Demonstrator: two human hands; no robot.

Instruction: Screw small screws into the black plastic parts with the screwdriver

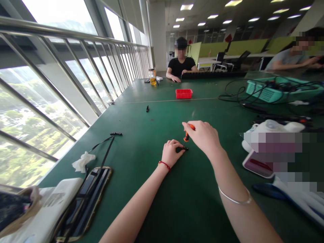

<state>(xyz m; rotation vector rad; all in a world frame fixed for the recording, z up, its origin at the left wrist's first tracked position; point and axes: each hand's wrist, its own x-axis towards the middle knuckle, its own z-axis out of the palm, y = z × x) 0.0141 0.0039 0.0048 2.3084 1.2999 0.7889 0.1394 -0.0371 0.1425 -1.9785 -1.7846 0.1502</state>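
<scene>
My right hand [204, 136] is closed around the orange and black handle of a screwdriver [186, 137], held upright with its thin shaft pointing down. Its tip meets a small black part [181, 149] on the green table. With fingers closed, my left hand [172, 153] pins that black part against the tabletop from the left. What exactly the part is cannot be made out. Farther up the table lies another small black piece [147, 108]. A thin black piece [116, 134] rests to the left, by a dark strap.
A phone [97, 189] and crumpled tissue [83, 162] lie at left. Beyond my hands stands a red tray [184, 94]. At right are a teal basket [268, 89] with cables and a white bottle [274, 130]. Two people sit at the far side. A metal railing [76, 35] runs along the left.
</scene>
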